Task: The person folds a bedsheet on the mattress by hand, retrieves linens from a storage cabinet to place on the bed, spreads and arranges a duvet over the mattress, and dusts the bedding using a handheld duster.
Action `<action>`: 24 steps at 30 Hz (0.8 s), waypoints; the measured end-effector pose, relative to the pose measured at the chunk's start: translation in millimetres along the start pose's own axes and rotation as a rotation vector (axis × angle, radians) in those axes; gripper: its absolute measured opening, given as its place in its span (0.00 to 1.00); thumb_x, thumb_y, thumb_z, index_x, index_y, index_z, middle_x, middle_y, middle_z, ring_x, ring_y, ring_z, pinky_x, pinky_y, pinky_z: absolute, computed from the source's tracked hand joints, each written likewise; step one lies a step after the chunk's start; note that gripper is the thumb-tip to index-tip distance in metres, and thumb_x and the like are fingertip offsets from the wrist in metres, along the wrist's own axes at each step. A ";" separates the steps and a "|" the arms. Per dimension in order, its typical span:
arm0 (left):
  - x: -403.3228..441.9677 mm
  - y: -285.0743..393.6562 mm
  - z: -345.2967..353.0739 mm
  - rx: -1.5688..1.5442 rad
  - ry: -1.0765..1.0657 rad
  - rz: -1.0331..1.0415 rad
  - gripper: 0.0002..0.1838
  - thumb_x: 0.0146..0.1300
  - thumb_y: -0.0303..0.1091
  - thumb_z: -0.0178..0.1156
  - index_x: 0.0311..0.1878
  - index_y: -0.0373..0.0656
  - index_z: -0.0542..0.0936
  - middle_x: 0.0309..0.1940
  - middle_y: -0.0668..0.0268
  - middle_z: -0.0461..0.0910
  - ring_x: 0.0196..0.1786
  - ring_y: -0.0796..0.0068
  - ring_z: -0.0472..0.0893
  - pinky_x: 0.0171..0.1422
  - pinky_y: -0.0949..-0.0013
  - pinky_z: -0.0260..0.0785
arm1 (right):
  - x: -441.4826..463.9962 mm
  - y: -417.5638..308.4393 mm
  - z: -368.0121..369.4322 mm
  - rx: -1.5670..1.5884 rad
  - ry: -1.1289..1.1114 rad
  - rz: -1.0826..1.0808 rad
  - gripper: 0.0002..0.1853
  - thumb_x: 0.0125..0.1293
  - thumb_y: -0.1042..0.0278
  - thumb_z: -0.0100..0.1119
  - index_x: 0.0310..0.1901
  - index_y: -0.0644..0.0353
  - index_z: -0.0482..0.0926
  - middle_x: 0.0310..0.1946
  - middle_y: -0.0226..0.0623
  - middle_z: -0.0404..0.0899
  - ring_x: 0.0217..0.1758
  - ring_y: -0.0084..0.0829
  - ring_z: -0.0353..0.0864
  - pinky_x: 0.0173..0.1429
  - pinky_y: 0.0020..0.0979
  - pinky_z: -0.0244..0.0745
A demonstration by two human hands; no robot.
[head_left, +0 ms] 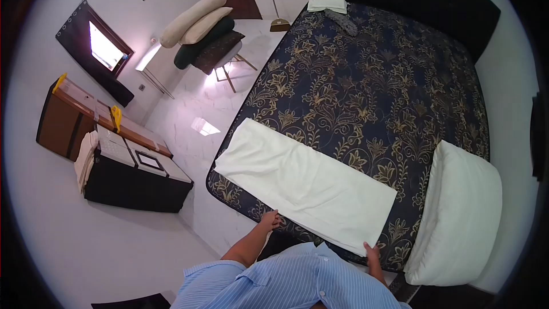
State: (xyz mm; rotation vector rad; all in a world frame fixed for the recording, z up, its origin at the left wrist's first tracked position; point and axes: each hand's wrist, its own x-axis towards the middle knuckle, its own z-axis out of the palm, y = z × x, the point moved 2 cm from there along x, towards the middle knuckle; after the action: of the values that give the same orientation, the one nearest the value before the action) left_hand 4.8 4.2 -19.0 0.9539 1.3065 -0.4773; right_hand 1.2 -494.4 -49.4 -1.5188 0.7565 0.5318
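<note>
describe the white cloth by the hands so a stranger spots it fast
Find the large, dark, gold-patterned mattress. Along its nearest edge, with the right hand at one corner, lies a white cloth. It is a long, flat strip, unlike the puffy white bundle and the small white stack at the far end.

Dark gold-patterned mattress [366, 80]. On it: folded white cloth [306, 180], plump white bundle [460, 217], white stack [327, 5], grey item [341, 22].
</note>
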 end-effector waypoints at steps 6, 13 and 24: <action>-59.1 40.5 20.2 0.867 0.614 1.020 0.19 0.47 0.35 0.53 0.44 0.40 0.66 0.48 0.59 0.64 0.50 0.61 0.63 0.53 0.53 0.51 | -47.8 -66.3 -1.3 -0.624 0.549 -0.330 0.16 0.48 0.75 0.52 0.42 0.64 0.68 0.37 0.45 0.69 0.43 0.37 0.68 0.47 0.32 0.62; -77.1 67.6 144.9 1.264 0.192 1.445 0.24 0.49 0.32 0.51 0.52 0.42 0.62 0.56 0.56 0.55 0.61 0.60 0.51 0.61 0.54 0.38 | -21.9 -178.3 182.9 -0.979 0.276 -0.784 0.25 0.47 0.69 0.51 0.50 0.59 0.61 0.55 0.41 0.55 0.61 0.39 0.47 0.60 0.50 0.33; 18.1 104.0 135.6 1.772 -0.172 1.410 0.30 0.51 0.44 0.49 0.57 0.48 0.56 0.60 0.65 0.48 0.63 0.69 0.46 0.62 0.53 0.33 | 34.4 -152.9 137.1 -1.341 0.330 -0.634 0.27 0.53 0.55 0.46 0.55 0.51 0.57 0.59 0.40 0.47 0.63 0.39 0.41 0.59 0.53 0.30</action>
State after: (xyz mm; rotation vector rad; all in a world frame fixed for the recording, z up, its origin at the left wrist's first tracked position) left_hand 169.3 -43.8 -6.7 2.7728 -0.5464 -0.4418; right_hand 150.9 -365.7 16.6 -2.9873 0.0068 0.2670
